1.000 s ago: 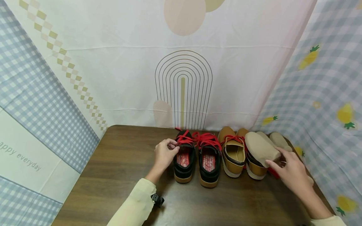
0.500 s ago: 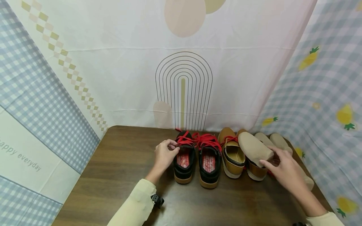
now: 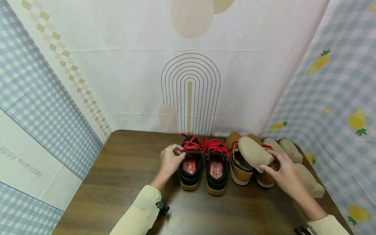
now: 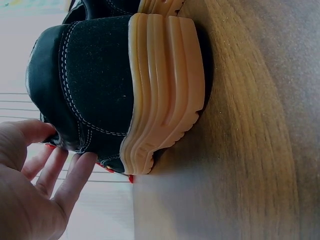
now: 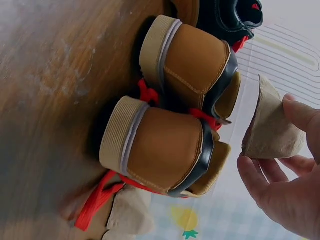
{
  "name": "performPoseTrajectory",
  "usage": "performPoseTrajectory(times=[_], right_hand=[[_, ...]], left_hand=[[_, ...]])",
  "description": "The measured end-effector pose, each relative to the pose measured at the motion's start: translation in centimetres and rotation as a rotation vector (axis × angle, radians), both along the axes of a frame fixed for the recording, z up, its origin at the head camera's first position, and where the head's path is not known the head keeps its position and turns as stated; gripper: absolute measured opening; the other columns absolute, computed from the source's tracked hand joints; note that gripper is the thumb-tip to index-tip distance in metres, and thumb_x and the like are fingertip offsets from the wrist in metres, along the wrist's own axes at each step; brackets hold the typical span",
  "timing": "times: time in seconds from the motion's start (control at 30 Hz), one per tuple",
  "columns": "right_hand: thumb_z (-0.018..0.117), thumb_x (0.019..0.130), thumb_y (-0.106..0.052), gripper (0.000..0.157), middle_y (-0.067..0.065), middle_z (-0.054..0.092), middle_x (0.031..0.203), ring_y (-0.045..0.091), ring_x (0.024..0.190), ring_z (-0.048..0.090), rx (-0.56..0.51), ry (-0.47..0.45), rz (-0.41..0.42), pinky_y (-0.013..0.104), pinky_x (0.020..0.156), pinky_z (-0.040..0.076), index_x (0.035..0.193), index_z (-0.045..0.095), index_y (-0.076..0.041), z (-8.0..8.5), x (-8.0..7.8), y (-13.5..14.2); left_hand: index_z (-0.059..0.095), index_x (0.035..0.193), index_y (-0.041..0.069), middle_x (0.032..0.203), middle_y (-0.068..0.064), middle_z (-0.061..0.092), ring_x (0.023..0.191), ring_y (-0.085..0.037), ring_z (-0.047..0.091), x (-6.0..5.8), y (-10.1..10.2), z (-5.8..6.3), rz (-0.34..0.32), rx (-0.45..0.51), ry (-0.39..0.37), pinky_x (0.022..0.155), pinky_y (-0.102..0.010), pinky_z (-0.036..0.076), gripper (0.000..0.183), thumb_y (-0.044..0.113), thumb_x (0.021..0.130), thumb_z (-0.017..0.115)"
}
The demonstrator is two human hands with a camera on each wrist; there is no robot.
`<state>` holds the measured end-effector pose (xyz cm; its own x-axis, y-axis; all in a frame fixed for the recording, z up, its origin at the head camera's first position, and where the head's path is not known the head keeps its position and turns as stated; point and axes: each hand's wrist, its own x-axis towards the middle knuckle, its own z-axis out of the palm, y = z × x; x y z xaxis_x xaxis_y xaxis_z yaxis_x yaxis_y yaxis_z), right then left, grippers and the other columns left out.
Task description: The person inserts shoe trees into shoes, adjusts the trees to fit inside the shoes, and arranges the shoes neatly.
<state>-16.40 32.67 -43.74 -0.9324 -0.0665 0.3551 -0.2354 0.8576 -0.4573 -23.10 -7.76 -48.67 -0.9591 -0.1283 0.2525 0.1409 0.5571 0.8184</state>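
Note:
My left hand (image 3: 171, 160) pinches the side of the left black shoe (image 3: 189, 181) near its lacing. Up close, the thumb and fingers lie along the collar, beside the black heel (image 4: 97, 75) with its gum sole. My right hand (image 3: 284, 171) holds a beige molded shoe insert (image 3: 255, 153) by its narrow end, thumb on one side and fingers on the other. The insert hovers over the left tan shoe (image 3: 241, 176), overlapping its opening in the head view. In the right wrist view, the gripped insert (image 5: 274, 122) stands apart from the two tan heels.
Beside the left black shoe stands its mate (image 3: 216, 184), red-laced too. The right tan shoe (image 3: 265, 180) is near my right hand. Further beige inserts (image 3: 290, 150) lie at the table's right side. A patterned cloth (image 3: 135, 81) hangs behind the wooden table (image 3: 123, 169).
My right hand has carried the insert leftward, from over the right tan shoe to over the left one, uncovering inserts at the right. The left hand has stayed put.

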Motion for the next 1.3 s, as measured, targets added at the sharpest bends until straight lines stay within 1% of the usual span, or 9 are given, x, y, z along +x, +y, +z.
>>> performPoseTrajectory(times=[0.13,0.33,0.53,0.6,0.8,1.03,1.13,1.23,1.3], right_hand=[[0.085,0.086,-0.030,0.066,0.015,0.057,0.102,0.022,0.084,0.052,0.009,0.012,0.006,0.027,0.063,0.043,0.138,0.058,0.002,0.1,-0.2,-0.5],[0.088,0.083,-0.027,0.065,0.018,0.062,0.110,0.030,0.096,0.061,-0.002,0.029,0.016,0.040,0.072,0.051,0.137,0.060,-0.003,0.1,-0.3,-1.3],[0.088,0.083,-0.023,0.065,0.019,0.061,0.116,0.034,0.098,0.066,-0.046,0.011,0.043,0.033,0.073,0.057,0.137,0.059,-0.001,-0.3,-0.1,-2.1],[0.088,0.083,-0.021,0.065,0.019,0.061,0.118,0.034,0.099,0.066,-0.050,0.013,0.048,0.035,0.074,0.058,0.137,0.059,-0.001,-0.4,-0.1,-2.4],[0.088,0.083,-0.019,0.064,0.016,0.061,0.111,0.029,0.094,0.065,-0.051,0.006,0.064,0.039,0.075,0.060,0.138,0.059,-0.002,-0.4,-0.1,-3.4],[0.087,0.084,-0.019,0.063,0.016,0.061,0.111,0.031,0.096,0.066,-0.062,-0.020,0.074,0.046,0.079,0.060,0.138,0.059,-0.003,-0.3,-0.1,-4.4],[0.088,0.083,-0.019,0.063,0.017,0.062,0.110,0.030,0.094,0.065,-0.056,-0.010,0.083,0.046,0.078,0.060,0.137,0.061,-0.002,-0.1,-0.1,-4.8],[0.089,0.081,-0.019,0.062,0.015,0.062,0.108,0.027,0.091,0.064,-0.040,0.012,0.090,0.041,0.076,0.058,0.135,0.062,-0.003,0.0,-0.2,-5.2],[0.090,0.081,-0.019,0.062,0.013,0.062,0.104,0.024,0.088,0.062,-0.027,0.022,0.091,0.037,0.073,0.054,0.134,0.063,-0.003,0.0,-0.2,-5.4]], left_hand=[[0.077,0.090,0.014,0.080,0.000,0.072,0.073,-0.013,0.067,-0.1,0.0,0.0,-0.003,-0.002,-0.008,0.077,-0.039,0.053,0.010,0.016,0.082,0.084],[0.077,0.090,0.014,0.080,0.000,0.072,0.074,-0.014,0.067,0.0,-0.1,0.1,-0.004,-0.002,-0.007,0.077,-0.039,0.053,0.010,0.016,0.082,0.083],[0.077,0.090,0.014,0.081,0.000,0.072,0.074,-0.014,0.066,0.1,0.0,0.0,-0.009,0.003,-0.006,0.076,-0.039,0.053,0.011,0.016,0.082,0.083],[0.077,0.090,0.014,0.080,0.000,0.073,0.074,-0.014,0.067,0.1,0.0,0.0,-0.007,0.005,-0.002,0.076,-0.039,0.053,0.011,0.015,0.082,0.084],[0.077,0.089,0.014,0.079,0.000,0.073,0.074,-0.015,0.067,0.1,-0.1,0.0,0.002,-0.003,0.001,0.076,-0.039,0.053,0.011,0.016,0.081,0.084],[0.076,0.090,0.014,0.080,0.000,0.073,0.075,-0.016,0.067,0.0,-0.1,0.1,-0.003,-0.012,-0.009,0.076,-0.039,0.053,0.011,0.016,0.082,0.084],[0.076,0.090,0.015,0.080,0.001,0.072,0.075,-0.016,0.067,0.0,-0.1,0.0,-0.002,-0.017,-0.013,0.075,-0.039,0.052,0.011,0.016,0.082,0.084],[0.076,0.090,0.015,0.079,0.001,0.072,0.075,-0.016,0.067,-0.1,-0.1,0.0,0.001,-0.017,-0.013,0.076,-0.039,0.052,0.011,0.016,0.082,0.084],[0.076,0.090,0.015,0.079,0.001,0.072,0.075,-0.016,0.067,-0.1,-0.1,0.0,0.001,-0.017,-0.012,0.076,-0.040,0.052,0.011,0.016,0.082,0.084]])
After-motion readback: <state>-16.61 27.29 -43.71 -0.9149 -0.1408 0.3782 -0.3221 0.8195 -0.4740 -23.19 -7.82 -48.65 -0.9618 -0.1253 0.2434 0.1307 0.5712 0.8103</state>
